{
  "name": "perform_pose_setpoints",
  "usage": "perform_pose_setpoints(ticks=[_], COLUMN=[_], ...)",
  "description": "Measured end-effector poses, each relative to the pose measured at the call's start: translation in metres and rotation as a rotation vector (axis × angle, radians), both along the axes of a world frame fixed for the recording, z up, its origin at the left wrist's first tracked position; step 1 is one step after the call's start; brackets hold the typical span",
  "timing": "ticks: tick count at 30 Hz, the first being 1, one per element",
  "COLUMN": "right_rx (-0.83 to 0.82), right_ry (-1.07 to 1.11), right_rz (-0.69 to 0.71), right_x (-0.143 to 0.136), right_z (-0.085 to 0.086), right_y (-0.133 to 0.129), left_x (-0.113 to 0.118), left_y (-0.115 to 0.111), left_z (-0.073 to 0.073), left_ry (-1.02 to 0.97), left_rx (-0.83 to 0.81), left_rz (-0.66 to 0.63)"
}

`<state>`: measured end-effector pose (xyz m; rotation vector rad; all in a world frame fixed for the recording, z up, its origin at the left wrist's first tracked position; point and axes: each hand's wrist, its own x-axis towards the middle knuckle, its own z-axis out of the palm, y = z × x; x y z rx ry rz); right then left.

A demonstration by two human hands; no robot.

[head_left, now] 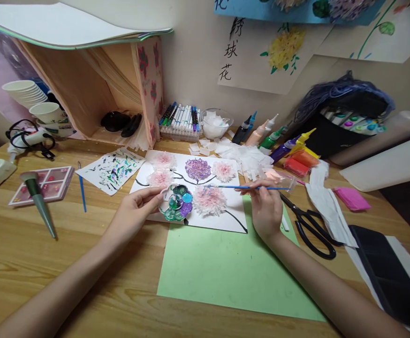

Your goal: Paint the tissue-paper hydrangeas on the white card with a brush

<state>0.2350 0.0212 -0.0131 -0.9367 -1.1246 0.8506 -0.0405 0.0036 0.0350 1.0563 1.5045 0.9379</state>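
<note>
Gripping palette [177, 203] and brush [235, 187], palette partly hiding picture [233, 203], scissors [300, 214] nearby

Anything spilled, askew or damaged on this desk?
White paper squares lie loose in front of the clear bowl holding similar pieces; possibly spilled. The paint-marked sheet sits askew, maybe deliberately. No damage or wet spill stands out.

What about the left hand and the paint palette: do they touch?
Touching. The head view, the only one here, shows the left hand gripping the paint palette at its left edge, with the thumb lying over the rim.
</note>
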Motion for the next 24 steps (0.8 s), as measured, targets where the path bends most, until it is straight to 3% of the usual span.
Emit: perform_pose_setpoints(ticks=[7,15,18,21,24], right_rx=[0.330,0.317,0.251,0.087,-0.078], right_ry=[-0.454,-0.446,-0.284,-0.036,0.084], right_rz=[0.273,0.274,0.159,-0.050,-0.171], right_x=[-0.005,-0.005,-0.006,-0.002,0.006], right_z=[-0.004,-0.004,-0.002,0.001,0.001], right_y=[-0.025,-0.025,-0.019,-0.005,0.011], left_x=[-0.003,-0.002,-0.002,-0.001,-0.001], left_y=[0.000,-0.001,0.000,-0.001,-0.001], left_z=[-0.001,-0.002,-0.001,0.000,0.000], left_ry=[0.083,0.063,0.045,0.041,0.047], left_rx=[0.029,0.019,0.012,0.007,0.004], left_rz=[-0.052,-0.047,-0.040,-0.037,-0.040])
